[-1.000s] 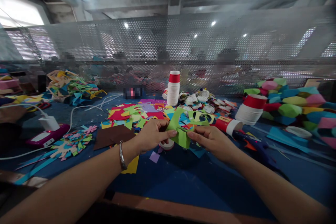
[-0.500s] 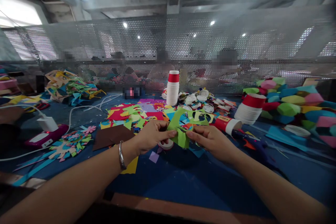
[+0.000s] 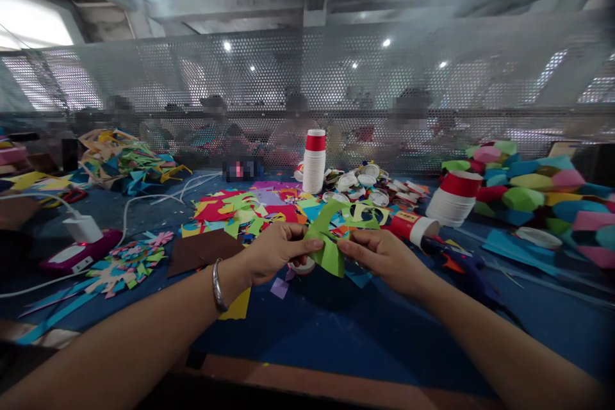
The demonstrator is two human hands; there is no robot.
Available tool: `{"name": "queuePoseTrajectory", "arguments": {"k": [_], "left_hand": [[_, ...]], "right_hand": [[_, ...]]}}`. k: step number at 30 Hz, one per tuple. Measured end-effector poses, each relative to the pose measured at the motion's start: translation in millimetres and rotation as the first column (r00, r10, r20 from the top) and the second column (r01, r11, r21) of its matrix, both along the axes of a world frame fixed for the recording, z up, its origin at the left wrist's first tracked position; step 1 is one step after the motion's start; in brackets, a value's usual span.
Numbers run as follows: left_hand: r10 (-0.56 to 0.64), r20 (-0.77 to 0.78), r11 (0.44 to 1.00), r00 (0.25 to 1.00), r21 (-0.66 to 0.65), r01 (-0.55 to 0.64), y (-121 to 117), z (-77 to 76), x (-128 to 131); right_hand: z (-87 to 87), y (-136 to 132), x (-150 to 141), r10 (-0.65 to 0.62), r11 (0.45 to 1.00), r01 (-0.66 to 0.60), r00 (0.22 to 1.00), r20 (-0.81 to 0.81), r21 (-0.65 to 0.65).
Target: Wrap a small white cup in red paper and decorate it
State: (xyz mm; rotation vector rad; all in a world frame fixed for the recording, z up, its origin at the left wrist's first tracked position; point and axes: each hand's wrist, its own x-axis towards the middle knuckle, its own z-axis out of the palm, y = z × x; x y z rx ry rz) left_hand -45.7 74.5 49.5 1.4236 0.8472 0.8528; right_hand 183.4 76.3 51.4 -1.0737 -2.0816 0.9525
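A piece of light green paper (image 3: 331, 257) with curved cut edges is held up over the front of the table. My left hand (image 3: 281, 250), with a silver bangle at the wrist, pinches its left side between thumb and fingers. On the right side, the thumb and forefinger of my right hand (image 3: 377, 255) are closed on the same sheet. Behind the paper lie many coloured paper scraps (image 3: 225, 208). A dark brown sheet (image 3: 204, 251) rests left of my left hand, and a small purple square (image 3: 279, 287) lies below it.
A tall stack of paper cups (image 3: 314, 163) stands at the back, beside a heap of round white pieces (image 3: 358, 182). More stacked cups (image 3: 454, 198), a glue gun (image 3: 464, 262) and coloured paper shapes (image 3: 533, 189) are at right. A purple power strip (image 3: 84, 251) with white cables sits left.
The green paper has tilted slightly between my fingers, its lower part turning. Both hands keep their pinch, and the whole view has shifted a little.
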Motion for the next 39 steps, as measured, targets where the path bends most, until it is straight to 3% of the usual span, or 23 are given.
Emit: {"name": "queuePoseTrajectory", "arguments": {"k": [14,29,34,39], "left_hand": [[-0.034,0.007,0.992,0.999,-0.122,0.035,-5.8,3.6,4.1],[-0.062,-0.122,0.993,0.991,-0.109,0.049,-5.5,2.8,3.4],[-0.029,-0.181,0.999,0.983,0.025,0.034,-5.3,0.4,3.5],[0.051,-0.126,0.980,0.991,0.198,-0.026,-4.3,-0.8,4.1]], "right_hand": [[-2.5,0.8,-1.2,-0.014,0.999,0.013,1.000,0.026,0.040],[-0.7,0.7,-5.6,0.009,0.999,-0.010,1.000,0.024,0.052],[-3.7,2.6,-4.1,-0.054,0.998,0.053,0.998,-0.036,-0.036],[-4.6,0.3,-6.6,-0.070,0.982,0.037,0.981,-0.179,-0.184]]}}
